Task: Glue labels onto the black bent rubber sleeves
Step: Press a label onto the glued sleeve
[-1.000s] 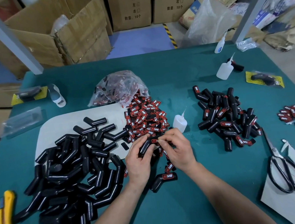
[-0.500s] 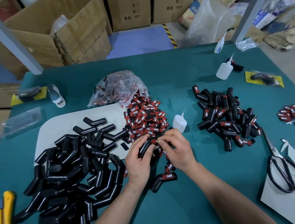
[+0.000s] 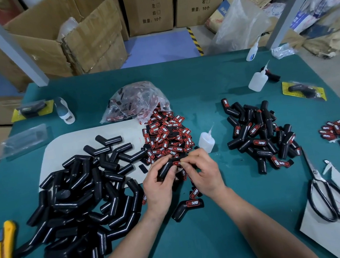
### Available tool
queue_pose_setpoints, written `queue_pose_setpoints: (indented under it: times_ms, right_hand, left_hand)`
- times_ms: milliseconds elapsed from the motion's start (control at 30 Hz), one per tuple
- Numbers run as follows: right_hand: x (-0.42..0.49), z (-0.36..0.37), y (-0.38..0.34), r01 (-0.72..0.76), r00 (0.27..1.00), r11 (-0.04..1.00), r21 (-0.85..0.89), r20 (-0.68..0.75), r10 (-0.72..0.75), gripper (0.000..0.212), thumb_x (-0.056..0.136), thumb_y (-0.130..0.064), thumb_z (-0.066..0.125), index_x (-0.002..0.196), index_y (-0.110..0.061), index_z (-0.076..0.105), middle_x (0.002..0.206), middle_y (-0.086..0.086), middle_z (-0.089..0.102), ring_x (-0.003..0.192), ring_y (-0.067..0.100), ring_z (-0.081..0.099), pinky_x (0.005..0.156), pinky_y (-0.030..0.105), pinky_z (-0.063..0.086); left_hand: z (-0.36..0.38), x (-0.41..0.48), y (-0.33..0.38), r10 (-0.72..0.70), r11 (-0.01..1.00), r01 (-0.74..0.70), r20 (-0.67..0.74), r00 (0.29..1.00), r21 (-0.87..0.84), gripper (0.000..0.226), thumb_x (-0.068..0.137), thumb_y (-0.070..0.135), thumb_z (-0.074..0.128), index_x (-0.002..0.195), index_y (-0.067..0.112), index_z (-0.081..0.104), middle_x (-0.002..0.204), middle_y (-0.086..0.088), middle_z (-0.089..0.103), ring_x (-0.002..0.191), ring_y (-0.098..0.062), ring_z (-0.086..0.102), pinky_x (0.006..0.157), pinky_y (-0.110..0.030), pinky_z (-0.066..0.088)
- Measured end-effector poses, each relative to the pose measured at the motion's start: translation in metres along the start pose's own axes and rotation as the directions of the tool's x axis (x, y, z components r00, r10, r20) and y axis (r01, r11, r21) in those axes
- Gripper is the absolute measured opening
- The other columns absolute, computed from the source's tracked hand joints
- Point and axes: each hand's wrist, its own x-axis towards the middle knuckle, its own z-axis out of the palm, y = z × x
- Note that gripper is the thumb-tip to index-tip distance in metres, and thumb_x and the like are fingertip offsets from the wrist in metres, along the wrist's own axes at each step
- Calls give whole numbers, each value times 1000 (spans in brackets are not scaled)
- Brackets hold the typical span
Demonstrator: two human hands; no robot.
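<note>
Green table [image 3: 202, 86], cartons [image 3: 147, 7] behind. Just left of the glue bottle [image 3: 205, 143]: left hand [image 3: 158, 187] fingers curled round a sleeve [image 3: 165, 169]; right hand [image 3: 205, 173] fingers pinch a label [image 3: 177, 163] onto its bend. Sleeve likely light, rubbery, grippy; hold by one leg, clear of the glue.

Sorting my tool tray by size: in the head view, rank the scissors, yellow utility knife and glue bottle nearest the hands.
1. scissors, largest.
2. yellow utility knife, nearly as long; lens-edge stretch makes this pair unsure.
3. glue bottle, clearly smallest.
</note>
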Motion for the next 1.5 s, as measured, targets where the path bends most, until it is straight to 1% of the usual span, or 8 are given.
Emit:
queue_pose_setpoints:
  times_ms: [200,267,400,567,733,1167,1400,1500]
  right_hand:
    - [1,-4,2,-328,941,917,228,-9,339,14,96,-34,59,109,-39,63,102,-13,61,83,13,63,76,29,52]
    - [1,-4,4,-395,916,874,282,54,397,7,94,-36,61,99,-36,66,95,-8,64,82,16,62,74,39,53]
    - [1,2,2,-399,917,859,321,149,370,6,86,-31,73,91,-30,69,95,-9,61,83,11,58,72,26,48]
    - [1,6,4,-433,901,834,342,142,409,16,73,-33,83,85,-36,74,80,-15,54,73,7,50,67,25,45]
    - [-1,12,6,-484,870,787,382,112,480,17,73,-32,84,73,-19,73,69,-12,49,68,7,48,67,22,43]
    - [1,14,9,-571,817,706,419,207,538,28,73,-30,83,58,-25,60,64,-12,45,62,9,42,61,21,39]
    - [-1,10,10,-584,809,648,489,281,517,11,79,-19,79,86,-11,77,71,-4,52,66,14,48,64,24,44]
    - [1,11,7,-597,798,663,451,256,545,24,80,-32,76,74,-9,72,69,-1,54,64,16,50,63,28,44]
  left_hand:
    - [-3,4,-2,-169,982,163,-51,984,-97,28,90,16,78,117,23,75,119,8,75,116,-15,69,104,-46,54]
    - [-3,4,-3,-178,980,172,-58,982,-104,29,88,25,78,117,23,76,120,5,75,117,-19,69,103,-54,53]
    - [-2,3,-3,-187,977,179,-64,980,-117,30,85,30,79,115,29,76,121,2,75,118,-24,68,103,-59,52]
    - [0,2,-2,-139,987,134,-48,989,-85,38,90,7,77,110,40,76,119,7,75,118,-15,68,105,-46,54]
    - [1,1,0,-82,994,79,-47,996,-74,41,89,-1,76,108,35,76,118,8,74,116,-10,68,102,-22,51]
    - [2,3,2,-119,990,114,-45,992,-87,33,88,-1,77,109,25,75,114,11,76,113,-7,69,98,-16,50]
    - [0,6,-1,-195,971,185,-51,980,-148,32,90,6,77,105,34,77,114,8,77,112,-12,70,98,-29,56]
    - [0,5,-2,-194,973,187,-41,980,-137,34,90,8,77,105,39,77,114,10,76,110,-10,71,95,-25,56]
